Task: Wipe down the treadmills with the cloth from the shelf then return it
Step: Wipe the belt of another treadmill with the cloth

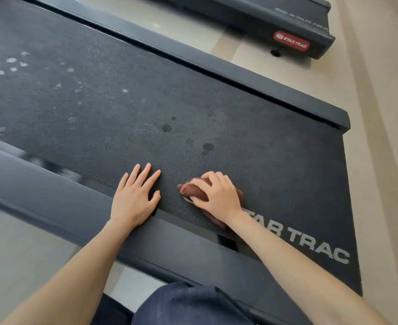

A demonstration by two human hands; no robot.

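Note:
A dark treadmill belt (146, 109) runs diagonally across the view, with pale dusty spots at the far left and a few damp dark spots near the middle. A small brown cloth (194, 190) lies bunched on the belt near its rear end. My right hand (216, 195) presses down on the cloth with curled fingers gripping it. My left hand (133, 195) rests flat on the belt beside the near side rail (64, 195), fingers straight and spread, a short gap left of the cloth.
White "STAR TRAC" lettering (310, 245) marks the belt's rear end. A second treadmill (287, 22) stands across a strip of pale tiled floor (216, 41) at the top right. My knee in dark denim (193, 306) is at the bottom edge.

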